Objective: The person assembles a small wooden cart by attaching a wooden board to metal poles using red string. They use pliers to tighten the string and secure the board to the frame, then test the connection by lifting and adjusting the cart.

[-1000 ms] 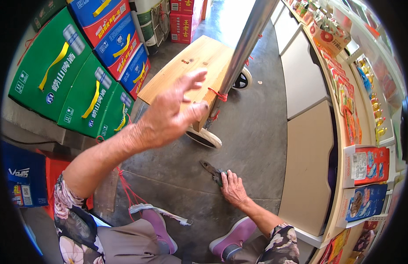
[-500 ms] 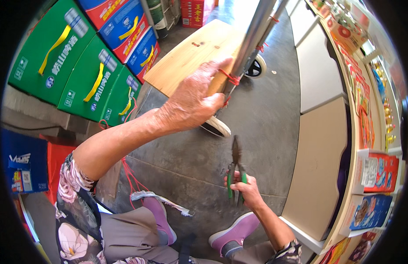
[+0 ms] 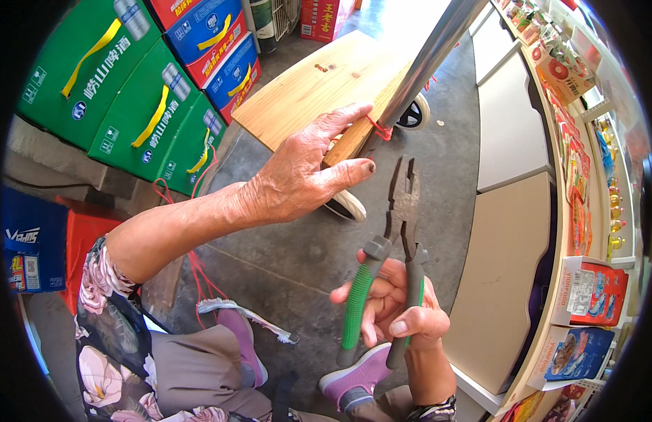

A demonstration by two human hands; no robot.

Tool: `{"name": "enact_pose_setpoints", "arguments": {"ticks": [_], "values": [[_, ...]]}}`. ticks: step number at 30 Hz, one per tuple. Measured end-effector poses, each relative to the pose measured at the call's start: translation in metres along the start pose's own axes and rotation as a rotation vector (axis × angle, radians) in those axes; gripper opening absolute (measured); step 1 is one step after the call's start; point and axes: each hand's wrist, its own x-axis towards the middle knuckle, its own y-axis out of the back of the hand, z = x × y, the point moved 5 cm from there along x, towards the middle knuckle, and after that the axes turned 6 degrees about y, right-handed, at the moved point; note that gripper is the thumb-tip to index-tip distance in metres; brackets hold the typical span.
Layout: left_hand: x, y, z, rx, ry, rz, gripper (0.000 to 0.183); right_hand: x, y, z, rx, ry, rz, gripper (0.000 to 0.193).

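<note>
Left hand: centre of the frame, its fingers over the near end of the wooden board, thumb apart; whether it grips or only rests, I can't tell.
Right hand: lower right of centre, wrapped loosely about the green-handled pliers, whose handles and jaws stand apart; the two hands are apart as well.
Red tie: above centre, beside the metal tube. I'd worry about the left fingertips, so near it: pliers closed carelessly there could pinch skin.
Loose hold: the spread handles could slip from those fingers, dropping the pliers toward the pink shoe.
Wheels: a bump might roll the board if they aren't braked; one is partly covered by the left hand.
Hard to see: the board's underside is hidden, the tube runs off the top, and the tie's knot is too small to read.
</note>
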Motion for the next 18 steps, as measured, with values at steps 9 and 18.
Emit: {"name": "enact_pose_setpoints", "arguments": {"ticks": [9, 18], "values": [[0.001, -0.004, -0.007, -0.109, -0.001, -0.007, 0.056, 0.018, -0.008, -0.013, -0.136, -0.053, 0.021, 0.084], [0.000, -0.003, -0.006, -0.100, 0.114, -0.139, 0.056, 0.023, -0.007, -0.014, -0.158, -0.039, 0.045, 0.082]]}}
